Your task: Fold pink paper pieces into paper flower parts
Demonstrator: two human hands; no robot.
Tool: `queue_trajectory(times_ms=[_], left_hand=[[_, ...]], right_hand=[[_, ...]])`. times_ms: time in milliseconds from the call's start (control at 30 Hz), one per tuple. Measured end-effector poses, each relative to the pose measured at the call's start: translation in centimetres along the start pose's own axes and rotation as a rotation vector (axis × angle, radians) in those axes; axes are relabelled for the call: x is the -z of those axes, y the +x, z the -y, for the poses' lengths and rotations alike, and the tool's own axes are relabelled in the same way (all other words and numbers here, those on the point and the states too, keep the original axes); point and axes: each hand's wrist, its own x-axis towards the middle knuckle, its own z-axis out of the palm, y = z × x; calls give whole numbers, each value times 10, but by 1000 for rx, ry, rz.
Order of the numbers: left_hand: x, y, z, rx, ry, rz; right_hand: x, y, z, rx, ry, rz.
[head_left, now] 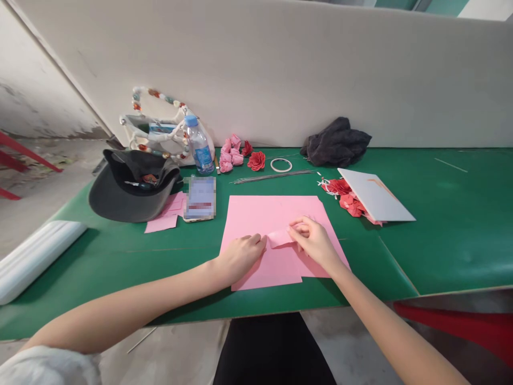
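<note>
A small strip of pink paper [279, 238] is stretched between my two hands, above larger pink sheets [260, 214] lying on the green table. My left hand [243, 256] is closed with its fingertips at the strip's left end; the fingers are partly hidden behind the hand. At the other end, my right hand [310, 239] pinches the strip between thumb and fingers. Beyond the sheets lie a bundle of thin wires [272, 176], a white ring that looks like a tape roll [281, 164], pink paper flowers [231, 154] and a red paper flower [256, 161].
On the left are a dark cap [128, 187], a phone [200, 198], pink paper scraps [162, 223], a water bottle [200, 147], a beaded-handle bag [160, 131] and a white roll [40, 256]. Rightward, a white board [379, 198] leans over red paper pieces [352, 204], near black cloth [336, 143].
</note>
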Motion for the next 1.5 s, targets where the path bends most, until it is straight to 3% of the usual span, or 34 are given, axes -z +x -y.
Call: queue_trajectory(times_ms=[900, 1033, 1233, 1500], left_hand=[[-6, 2, -2, 36, -54, 26], [-3, 1, -2, 26, -69, 4], [15, -1, 5, 27, -271, -6], [25, -3, 21, 62, -423, -48]], right_hand=[[-2, -14, -10, 86, -150, -19], [10, -19, -7, 91, -125, -101], [37, -3, -12, 118, -124, -343], [50, 11, -33, 69, -502, -366]])
